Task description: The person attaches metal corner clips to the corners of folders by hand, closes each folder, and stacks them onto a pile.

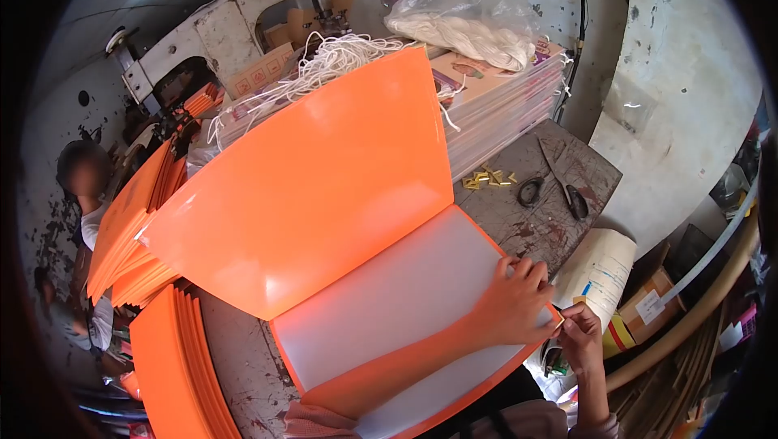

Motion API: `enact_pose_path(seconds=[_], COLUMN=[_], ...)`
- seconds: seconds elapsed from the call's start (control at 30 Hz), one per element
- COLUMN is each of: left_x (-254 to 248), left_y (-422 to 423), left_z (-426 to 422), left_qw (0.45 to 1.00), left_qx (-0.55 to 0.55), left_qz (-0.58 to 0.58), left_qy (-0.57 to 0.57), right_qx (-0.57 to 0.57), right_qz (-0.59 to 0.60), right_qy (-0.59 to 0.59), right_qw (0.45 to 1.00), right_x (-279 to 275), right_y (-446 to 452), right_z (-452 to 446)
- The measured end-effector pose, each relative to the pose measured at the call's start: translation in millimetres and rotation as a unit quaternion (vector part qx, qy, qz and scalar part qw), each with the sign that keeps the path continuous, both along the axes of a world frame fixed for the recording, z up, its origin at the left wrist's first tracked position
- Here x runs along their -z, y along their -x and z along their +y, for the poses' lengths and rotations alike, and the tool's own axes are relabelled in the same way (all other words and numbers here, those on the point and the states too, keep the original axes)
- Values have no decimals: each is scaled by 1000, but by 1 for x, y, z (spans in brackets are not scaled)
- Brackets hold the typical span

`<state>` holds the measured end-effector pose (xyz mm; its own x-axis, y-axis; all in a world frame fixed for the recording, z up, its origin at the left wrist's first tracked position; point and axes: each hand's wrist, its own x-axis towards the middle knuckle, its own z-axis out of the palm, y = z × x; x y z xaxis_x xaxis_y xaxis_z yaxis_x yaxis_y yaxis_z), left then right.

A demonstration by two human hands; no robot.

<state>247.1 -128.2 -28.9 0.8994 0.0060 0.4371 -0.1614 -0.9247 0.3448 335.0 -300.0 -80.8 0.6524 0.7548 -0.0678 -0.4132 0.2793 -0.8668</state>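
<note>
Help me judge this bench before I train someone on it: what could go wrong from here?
The raised orange cover might flop onto the left forearm. The folder could slip or crease where its corner juts past the table edge, at the right hand. Scissors near the edge might get knocked off.

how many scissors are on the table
1 pair of scissors, on the table beside the small yellow pieces. The orange folder may hide others.
</note>
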Motion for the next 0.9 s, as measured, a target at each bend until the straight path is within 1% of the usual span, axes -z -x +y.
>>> enact_pose_path(seconds=[0.07, 0.13, 0.37, 0.43, 0.5, 0.63, 0.7, 0.9], left_x=[1, 2, 2, 4, 6, 6, 4, 5], left_y=[-1, -1, -1, -1, -1, -1, -1, -1], left_z=[0, 0, 2, 0, 3, 5, 4, 3], left_qw=[1000, 1000, 1000, 1000, 999, 998, 997, 998], left_qx=[-1, -3, 10, 9, 37, 47, 50, 44], left_qz=[9, 14, 11, 14, 18, 27, 53, 39], left_qy=[-8, -19, -17, -12, 16, 15, 13, 5], right_qx=[8, 13, 42, 40, 35, 22, 25, 36], right_qz=[-4, -41, -43, -51, -59, -93, -103, -108], right_qy=[0, 28, 46, 44, 39, 65, 86, 90], right_qw=[1000, 999, 997, 997, 997, 993, 991, 989], right_x=[-3, -2, -7, -5, -6, -12, -18, -17], right_y=[2, 2, 7, 6, 4, -2, -1, -3], right_z=[0, -1, 2, 2, 3, 1, 3, 3])
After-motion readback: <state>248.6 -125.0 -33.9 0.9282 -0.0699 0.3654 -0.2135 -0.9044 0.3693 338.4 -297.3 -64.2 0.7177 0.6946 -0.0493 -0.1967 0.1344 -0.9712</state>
